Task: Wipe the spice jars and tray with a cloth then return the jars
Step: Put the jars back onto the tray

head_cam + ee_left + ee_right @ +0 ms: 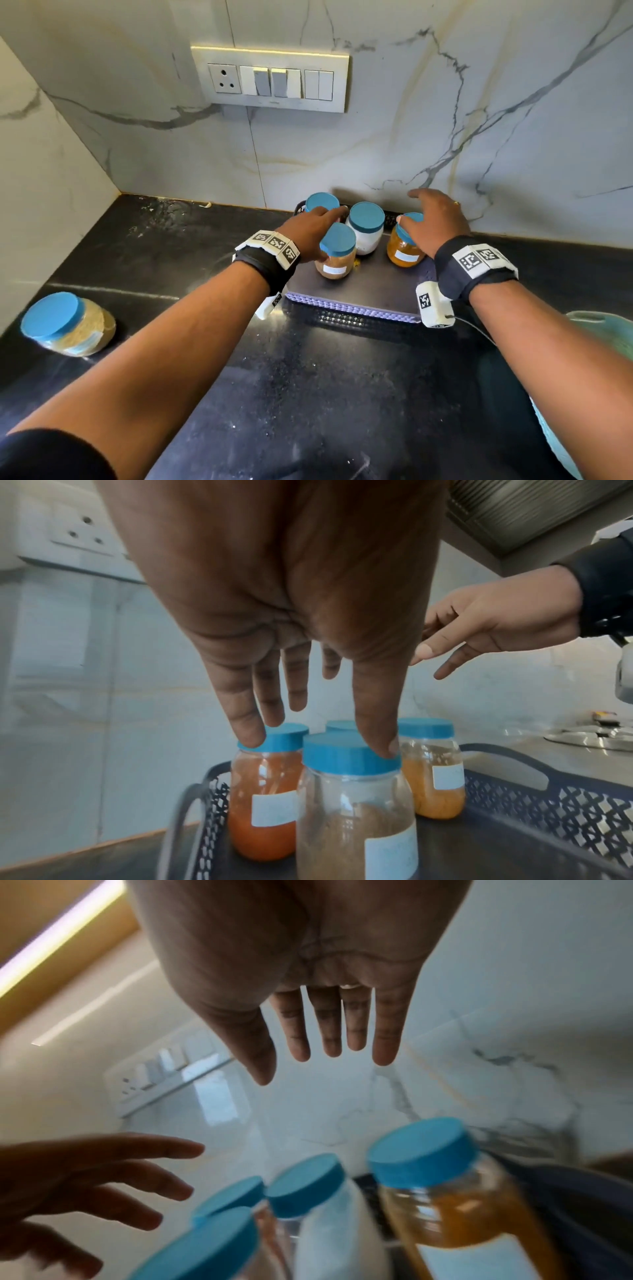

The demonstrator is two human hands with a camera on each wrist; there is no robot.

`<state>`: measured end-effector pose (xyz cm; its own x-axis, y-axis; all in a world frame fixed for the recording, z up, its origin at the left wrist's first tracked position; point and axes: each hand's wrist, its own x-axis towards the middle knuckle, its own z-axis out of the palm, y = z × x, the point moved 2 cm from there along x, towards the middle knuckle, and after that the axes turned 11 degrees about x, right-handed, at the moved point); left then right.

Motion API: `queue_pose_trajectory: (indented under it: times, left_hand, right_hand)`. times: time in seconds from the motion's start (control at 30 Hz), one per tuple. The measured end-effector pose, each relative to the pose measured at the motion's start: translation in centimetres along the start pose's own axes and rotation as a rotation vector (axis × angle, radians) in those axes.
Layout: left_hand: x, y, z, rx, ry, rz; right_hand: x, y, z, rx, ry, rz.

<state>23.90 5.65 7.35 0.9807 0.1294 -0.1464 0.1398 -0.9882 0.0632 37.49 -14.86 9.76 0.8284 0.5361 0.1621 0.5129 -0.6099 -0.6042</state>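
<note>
A dark tray point(376, 291) stands against the marble wall and carries several blue-lidded spice jars. They are a brown jar point(337, 255) in front, a white jar point(365, 228), a red jar point(263, 818) at the back left and a yellow jar point(404, 255) on the right. My left hand point(318, 228) reaches down between the red and brown jars with straight fingers point(251, 734), its tips at their lids. Spread and empty, my right hand point(421, 212) hovers just over the yellow jar point(462, 1204).
Another blue-lidded jar point(68, 323) with pale contents stands on the black counter at the far left. Something teal, perhaps a cloth point(603, 329), lies at the right edge. A switch panel point(270, 80) is on the wall above.
</note>
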Motion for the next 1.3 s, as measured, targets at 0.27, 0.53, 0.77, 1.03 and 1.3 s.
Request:
queue_pose_trajectory:
  times: [0.27, 0.53, 0.77, 1.03, 1.3]
  left_hand:
    - [-11.1, -7.2, -0.9, -0.179, 0.156, -0.186]
    - [-28.9, -18.9, 0.0, -0.269, 0.338, -0.611]
    - [-39.4, -23.9, 4.3, -0.357, 0.303, -0.956]
    - [-41.1, -24.1, 7.4, -0.387, 0.226, -0.943]
    - [-34.6, -23.0, 4.6, -0.332, 0.284, -0.785]
  right_hand:
    - [-3.1, -13.4, 7.0, 0.197, -0.09, -0.342]
    - [-9.3, -27.6, 19.7, 0.244, -0.556, -0.515]
    - [-13.2, -36.1, 30.4, 0.097, -0.79, -0.571]
    - [-14.8, -40.2, 36.4, -0.086, -0.834, -0.651]
    - [-12.3, -35.5, 28.0, 0.089, -0.657, -0.502]
